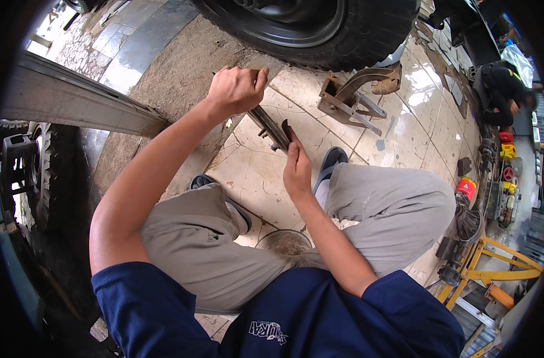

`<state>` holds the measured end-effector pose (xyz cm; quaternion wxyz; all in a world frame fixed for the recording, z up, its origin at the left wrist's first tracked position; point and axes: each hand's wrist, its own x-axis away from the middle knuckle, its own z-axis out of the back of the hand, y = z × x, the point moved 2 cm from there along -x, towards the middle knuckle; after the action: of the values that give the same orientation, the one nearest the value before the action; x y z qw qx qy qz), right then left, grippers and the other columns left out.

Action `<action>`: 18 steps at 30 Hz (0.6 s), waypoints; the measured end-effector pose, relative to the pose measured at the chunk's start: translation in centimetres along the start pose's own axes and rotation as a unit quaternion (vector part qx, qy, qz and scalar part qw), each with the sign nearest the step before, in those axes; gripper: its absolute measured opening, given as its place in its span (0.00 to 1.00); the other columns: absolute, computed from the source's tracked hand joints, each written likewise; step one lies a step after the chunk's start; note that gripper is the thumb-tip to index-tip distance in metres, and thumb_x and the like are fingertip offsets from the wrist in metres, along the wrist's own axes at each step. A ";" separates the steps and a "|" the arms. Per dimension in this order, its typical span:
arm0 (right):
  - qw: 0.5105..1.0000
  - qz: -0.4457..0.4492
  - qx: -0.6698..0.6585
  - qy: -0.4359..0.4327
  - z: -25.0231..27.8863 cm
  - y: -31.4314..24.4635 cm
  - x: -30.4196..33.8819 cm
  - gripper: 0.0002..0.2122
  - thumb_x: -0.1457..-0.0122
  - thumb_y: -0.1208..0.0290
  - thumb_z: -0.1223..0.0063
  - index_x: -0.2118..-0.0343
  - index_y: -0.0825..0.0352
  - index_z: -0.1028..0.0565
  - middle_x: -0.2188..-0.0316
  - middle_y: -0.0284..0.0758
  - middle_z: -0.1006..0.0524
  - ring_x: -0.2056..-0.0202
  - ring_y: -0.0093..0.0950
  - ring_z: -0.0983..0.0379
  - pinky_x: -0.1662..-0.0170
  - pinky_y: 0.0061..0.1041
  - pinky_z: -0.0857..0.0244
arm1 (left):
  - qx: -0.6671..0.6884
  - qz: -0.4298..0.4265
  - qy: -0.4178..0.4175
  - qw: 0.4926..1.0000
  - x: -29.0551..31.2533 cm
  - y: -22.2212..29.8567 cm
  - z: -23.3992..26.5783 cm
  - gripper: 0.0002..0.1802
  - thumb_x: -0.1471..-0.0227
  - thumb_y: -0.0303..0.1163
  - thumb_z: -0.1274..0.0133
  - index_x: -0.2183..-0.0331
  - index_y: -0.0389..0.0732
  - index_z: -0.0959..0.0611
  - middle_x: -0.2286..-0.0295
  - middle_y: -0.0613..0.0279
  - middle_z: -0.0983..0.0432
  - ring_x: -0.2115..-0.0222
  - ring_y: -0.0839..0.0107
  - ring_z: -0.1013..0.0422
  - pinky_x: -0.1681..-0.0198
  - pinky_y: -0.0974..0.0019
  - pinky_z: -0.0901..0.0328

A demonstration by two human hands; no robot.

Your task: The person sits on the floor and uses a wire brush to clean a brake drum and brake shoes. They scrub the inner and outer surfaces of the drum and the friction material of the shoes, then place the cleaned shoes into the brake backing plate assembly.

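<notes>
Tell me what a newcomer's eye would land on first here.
Probably the big black tire at the top edge. Just below it, the left hand grips a dark metal bar, with the right hand at its lower end. To the right, a worn metal bracket sits on the pale tiled floor.

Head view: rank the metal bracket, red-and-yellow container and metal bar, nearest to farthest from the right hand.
1. Metal bar, its end at the right hand.
2. Metal bracket, on the floor ahead.
3. Red-and-yellow container, far right.
</notes>
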<state>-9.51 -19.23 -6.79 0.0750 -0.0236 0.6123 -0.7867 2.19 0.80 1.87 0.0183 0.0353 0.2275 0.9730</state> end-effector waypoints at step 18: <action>0.999 -0.029 0.007 0.016 -1.0 -0.4 0.6 0.21 0.27 0.65 0.66 0.37 0.70 0.35 0.41 0.49 0.31 0.41 0.44 0.33 0.39 0.36 0.41 | -0.001 -0.058 0.058 0.997 0.0 0.7 -0.3 0.29 0.35 0.45 0.63 0.77 0.41 0.15 0.80 0.45 0.21 0.75 0.45 0.23 0.53 0.49 0.30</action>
<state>-10.25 -18.29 -6.64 0.0428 -0.0282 0.6069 -0.7931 2.17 0.05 1.91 0.0616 -0.0350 0.2288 0.9709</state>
